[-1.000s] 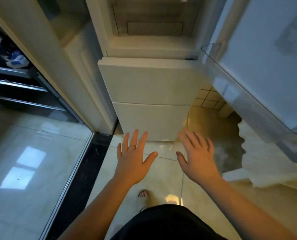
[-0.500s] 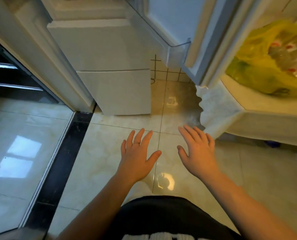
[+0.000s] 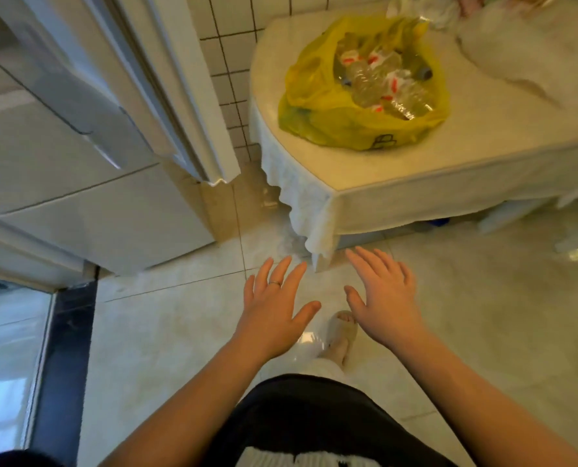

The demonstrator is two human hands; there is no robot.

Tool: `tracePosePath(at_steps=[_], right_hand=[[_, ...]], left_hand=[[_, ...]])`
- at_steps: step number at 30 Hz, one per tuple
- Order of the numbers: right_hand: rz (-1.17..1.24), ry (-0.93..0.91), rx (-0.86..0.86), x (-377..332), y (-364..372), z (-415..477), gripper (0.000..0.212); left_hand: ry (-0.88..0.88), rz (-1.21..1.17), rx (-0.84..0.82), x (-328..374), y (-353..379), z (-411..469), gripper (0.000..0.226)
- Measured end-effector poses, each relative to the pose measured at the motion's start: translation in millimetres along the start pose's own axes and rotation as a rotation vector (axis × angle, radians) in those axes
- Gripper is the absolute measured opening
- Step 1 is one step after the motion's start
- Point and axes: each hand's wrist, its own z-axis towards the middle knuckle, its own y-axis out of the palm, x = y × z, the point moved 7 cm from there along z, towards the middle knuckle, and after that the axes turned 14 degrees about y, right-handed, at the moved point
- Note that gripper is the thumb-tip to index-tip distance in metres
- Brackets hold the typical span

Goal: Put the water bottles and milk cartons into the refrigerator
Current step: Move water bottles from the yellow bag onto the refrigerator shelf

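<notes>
Pale floor tiles [image 3: 166, 332] lie under the left hand [image 3: 274, 311] and right hand [image 3: 382, 298], both spread and empty; best reach to one o'clock for the water bottles [image 3: 382, 82] in the yellow bag [image 3: 314, 109], gripping each mid-body.

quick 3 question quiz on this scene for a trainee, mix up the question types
1. True or false: the left hand and right hand are both gripping something.
2. Multiple choice: the bottles lie in A) a yellow bag B) a blue crate C) a sink.
3. Fill in: the bag sits on the ____.

Key: 1 false, both are open and empty. 2 A. 3 table.
</notes>
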Motion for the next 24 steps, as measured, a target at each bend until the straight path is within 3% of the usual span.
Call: tracePosePath(at_steps=[16,24], right_hand=[[0.059,0.137,0.108,132,-117,207,0.06],[0.179,0.083,0.157,145,-143,294,0.059]], left_hand=[[0.189,-0.093,0.013,102,-41,292,0.064],[0.168,-0.123,0.218,103,-78,350,0.07]])
